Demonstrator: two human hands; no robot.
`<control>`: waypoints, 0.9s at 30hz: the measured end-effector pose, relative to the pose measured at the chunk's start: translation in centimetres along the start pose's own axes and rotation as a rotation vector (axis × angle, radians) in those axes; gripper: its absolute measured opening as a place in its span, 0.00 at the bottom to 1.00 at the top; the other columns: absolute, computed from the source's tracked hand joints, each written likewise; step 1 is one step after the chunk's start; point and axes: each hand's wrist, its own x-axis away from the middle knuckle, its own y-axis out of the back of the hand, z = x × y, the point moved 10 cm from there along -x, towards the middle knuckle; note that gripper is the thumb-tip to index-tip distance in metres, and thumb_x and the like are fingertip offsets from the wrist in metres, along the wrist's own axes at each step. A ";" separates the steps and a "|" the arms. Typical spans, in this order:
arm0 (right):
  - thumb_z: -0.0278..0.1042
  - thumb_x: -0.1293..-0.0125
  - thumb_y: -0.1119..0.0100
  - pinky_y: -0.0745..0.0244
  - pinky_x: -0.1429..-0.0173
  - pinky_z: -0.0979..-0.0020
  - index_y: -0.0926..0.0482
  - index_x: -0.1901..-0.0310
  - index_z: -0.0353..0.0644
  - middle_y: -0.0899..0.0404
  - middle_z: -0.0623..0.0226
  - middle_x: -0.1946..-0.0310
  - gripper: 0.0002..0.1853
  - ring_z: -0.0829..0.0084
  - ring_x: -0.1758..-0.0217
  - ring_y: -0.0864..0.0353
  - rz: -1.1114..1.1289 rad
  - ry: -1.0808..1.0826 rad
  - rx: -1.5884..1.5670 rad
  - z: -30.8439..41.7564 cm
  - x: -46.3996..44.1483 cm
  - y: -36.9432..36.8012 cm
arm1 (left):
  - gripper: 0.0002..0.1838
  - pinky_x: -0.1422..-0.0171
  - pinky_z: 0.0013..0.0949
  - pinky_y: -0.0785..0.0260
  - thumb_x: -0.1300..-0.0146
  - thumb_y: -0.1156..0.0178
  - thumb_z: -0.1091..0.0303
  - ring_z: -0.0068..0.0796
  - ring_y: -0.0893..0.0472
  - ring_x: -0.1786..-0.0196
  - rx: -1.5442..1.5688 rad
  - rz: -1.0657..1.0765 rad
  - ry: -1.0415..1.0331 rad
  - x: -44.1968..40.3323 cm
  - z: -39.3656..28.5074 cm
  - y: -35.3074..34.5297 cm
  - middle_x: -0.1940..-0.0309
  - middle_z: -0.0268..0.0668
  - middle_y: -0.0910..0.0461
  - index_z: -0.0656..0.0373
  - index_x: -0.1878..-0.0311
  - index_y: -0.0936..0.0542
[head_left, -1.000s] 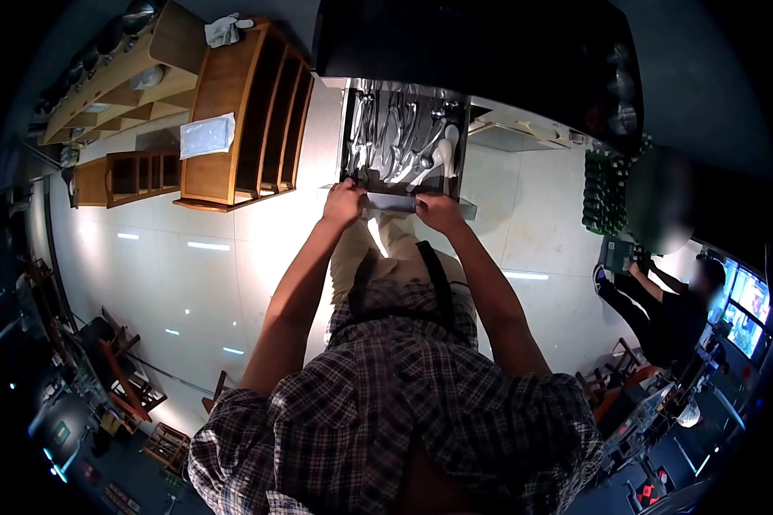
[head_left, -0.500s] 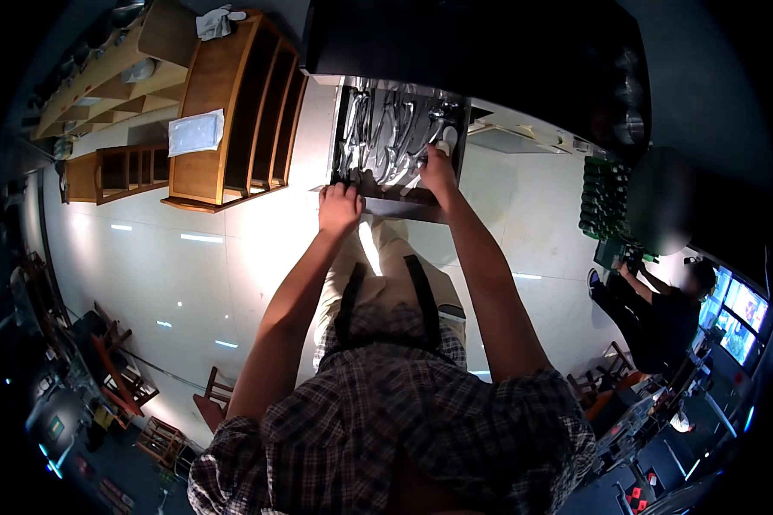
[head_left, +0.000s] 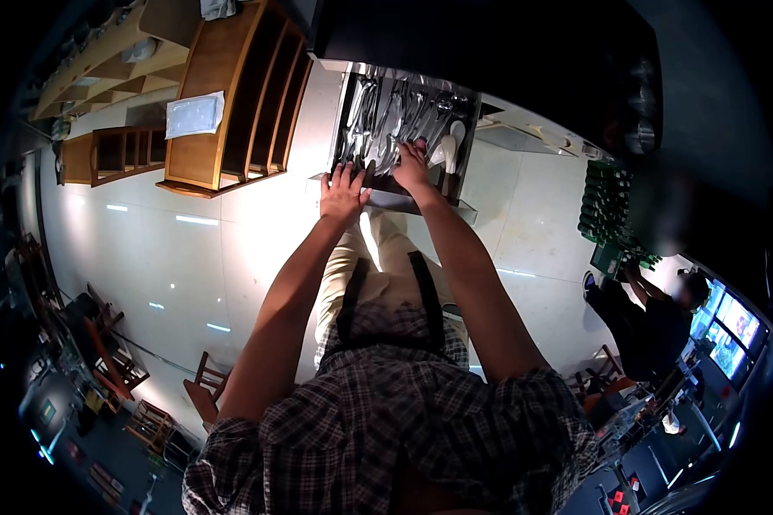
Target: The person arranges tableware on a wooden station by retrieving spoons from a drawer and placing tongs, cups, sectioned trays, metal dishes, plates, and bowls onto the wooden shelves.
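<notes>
An open drawer (head_left: 410, 202) filled with metal cutlery (head_left: 392, 120) is in front of me. My left hand (head_left: 343, 199) lies over its front edge at the left, fingers spread and holding nothing. Inside the drawer, my right hand (head_left: 414, 170) is over the cutlery near the front, its fingers slightly bent and apart. The fingertips are at the metal handles, and no lifted piece shows in them. To the right of this hand, white spoons (head_left: 449, 148) lie in the drawer's right part.
The drawer belongs to a dark counter (head_left: 489, 51). A wooden cabinet (head_left: 199, 161) with a white packet (head_left: 195, 114) stands to the left. At the right, another person (head_left: 653, 322) works beside green bottle-like objects (head_left: 605, 210). Wooden chairs (head_left: 206, 386) stand behind me on the left.
My right hand has moved left, away from the white spoons, to the middle of the cutlery. The left hand's fingers have spread wider on the drawer edge. The view has shifted slightly.
</notes>
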 end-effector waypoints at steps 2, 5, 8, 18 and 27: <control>0.32 0.49 0.42 0.45 0.30 0.63 0.33 0.39 0.47 0.37 0.64 0.35 0.31 0.60 0.31 0.41 -0.002 0.018 0.009 -0.1 0.1 -0.1 | 0.27 0.29 0.55 0.57 0.35 0.55 0.46 0.41 0.45 0.29 0.017 -0.003 0.005 -0.1 0.1 0.0 0.33 0.40 0.41 0.45 0.36 0.34; 0.31 0.49 0.42 0.45 0.30 0.62 0.33 0.39 0.47 0.37 0.66 0.35 0.31 0.61 0.31 0.42 -0.059 0.117 0.062 -0.2 0.0 -0.4 | 0.27 0.29 0.54 0.57 0.35 0.54 0.46 0.41 0.44 0.30 0.008 -0.007 0.002 -0.1 0.0 0.1 0.33 0.40 0.41 0.45 0.36 0.34; 0.30 0.50 0.43 0.43 0.31 0.60 0.32 0.40 0.48 0.36 0.67 0.36 0.31 0.60 0.32 0.41 -0.115 0.167 0.062 0.3 0.4 -0.2 | 0.26 0.29 0.54 0.57 0.35 0.54 0.47 0.40 0.44 0.30 0.008 0.015 0.010 -0.2 0.1 0.1 0.33 0.41 0.40 0.45 0.36 0.34; 0.30 0.48 0.46 0.32 0.41 0.60 0.24 0.54 0.41 0.21 0.55 0.57 0.17 0.54 0.45 0.27 0.318 -0.331 0.176 -3.5 1.2 -0.1 | 0.27 0.29 0.53 0.57 0.35 0.52 0.47 0.40 0.43 0.30 0.018 0.026 0.008 -0.1 0.0 0.1 0.34 0.41 0.39 0.46 0.35 0.35; 0.34 0.41 0.49 0.40 0.34 0.62 0.27 0.46 0.41 0.28 0.60 0.46 0.20 0.63 0.41 0.30 -0.302 0.368 0.346 0.8 0.2 1.9 | 0.27 0.30 0.52 0.56 0.36 0.51 0.48 0.41 0.40 0.32 0.056 -0.023 0.002 0.0 -0.1 0.7 0.36 0.43 0.36 0.49 0.37 0.33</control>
